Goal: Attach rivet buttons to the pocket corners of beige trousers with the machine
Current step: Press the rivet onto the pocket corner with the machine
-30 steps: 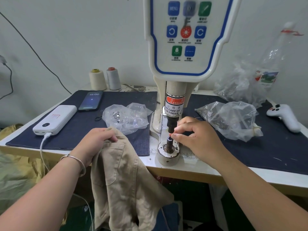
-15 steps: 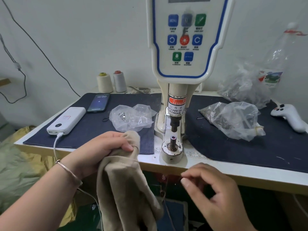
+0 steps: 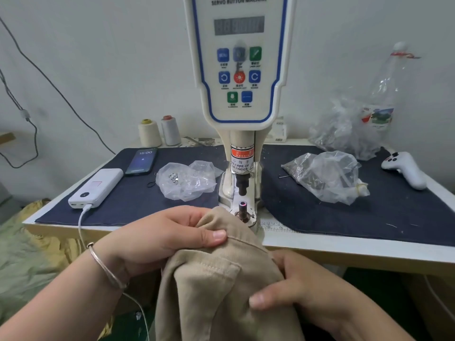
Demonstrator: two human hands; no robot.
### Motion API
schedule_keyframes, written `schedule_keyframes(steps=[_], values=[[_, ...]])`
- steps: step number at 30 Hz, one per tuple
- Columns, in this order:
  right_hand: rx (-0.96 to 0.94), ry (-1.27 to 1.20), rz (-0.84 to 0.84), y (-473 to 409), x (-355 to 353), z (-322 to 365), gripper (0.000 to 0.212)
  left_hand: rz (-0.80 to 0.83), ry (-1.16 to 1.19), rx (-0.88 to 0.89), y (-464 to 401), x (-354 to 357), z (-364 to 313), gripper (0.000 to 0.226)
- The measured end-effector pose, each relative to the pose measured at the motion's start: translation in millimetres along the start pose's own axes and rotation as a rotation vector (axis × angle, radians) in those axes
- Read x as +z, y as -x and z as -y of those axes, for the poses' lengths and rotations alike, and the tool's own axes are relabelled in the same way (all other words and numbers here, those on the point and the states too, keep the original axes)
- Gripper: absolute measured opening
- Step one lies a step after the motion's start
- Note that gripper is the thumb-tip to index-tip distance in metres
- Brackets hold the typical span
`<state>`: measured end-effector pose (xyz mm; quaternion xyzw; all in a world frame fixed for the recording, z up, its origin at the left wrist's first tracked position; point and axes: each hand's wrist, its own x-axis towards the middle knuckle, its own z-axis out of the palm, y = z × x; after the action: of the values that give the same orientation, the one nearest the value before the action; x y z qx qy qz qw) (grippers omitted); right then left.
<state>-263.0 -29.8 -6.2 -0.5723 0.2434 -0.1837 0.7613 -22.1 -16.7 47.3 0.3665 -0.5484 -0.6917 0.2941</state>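
Observation:
The beige trousers hang in front of the table edge, bunched between both hands, a stitched pocket facing me. My left hand grips the upper fold, thumb pressed on a seam. My right hand holds the cloth from the right, thumb on top, fingers behind it. The white button machine stands just beyond. Its lower die post carries a small pinkish rivet on top, under the black upper punch. The trousers' top fold lies just left of the post.
Clear bags of metal parts lie left and right of the machine on dark blue cloth. A white power bank with cable, a phone, two thread cones, a white controller and a plastic bottle sit around.
My right hand left the die post, dropped below the table edge, then took hold of the trousers. My left hand raised the cloth toward the post.

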Motion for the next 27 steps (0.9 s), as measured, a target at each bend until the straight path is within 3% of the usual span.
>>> schedule_keyframes(steps=[5, 9, 15, 18, 19, 23, 27], values=[[-0.046, -0.323, -0.097, 12, -17, -5, 0.049, 0.031, -0.094, -0.118, -3, -9, 12, 0.06], [-0.038, -0.412, -0.178, 4, -23, -3, 0.043, -0.045, -0.102, -0.162, -9, -11, 25, 0.047], [-0.019, -0.318, -0.308, -19, -43, 15, 0.044, -0.268, 0.132, -0.052, -30, -10, 32, 0.055], [0.001, -0.216, -0.543, -40, -52, 23, 0.049, -0.415, 0.086, -0.058, -46, -9, 31, 0.009], [-0.004, -0.162, -0.619, -47, -55, 25, 0.045, -0.465, 0.045, -0.069, -52, -12, 32, 0.006], [-0.016, 0.004, -0.787, -67, -63, 32, 0.028, -0.626, -0.137, -0.092, -75, -29, 32, 0.03], [-0.008, 0.142, -0.863, -83, -64, 33, 0.026, -0.686, -0.218, -0.099, -88, -44, 35, 0.025]])
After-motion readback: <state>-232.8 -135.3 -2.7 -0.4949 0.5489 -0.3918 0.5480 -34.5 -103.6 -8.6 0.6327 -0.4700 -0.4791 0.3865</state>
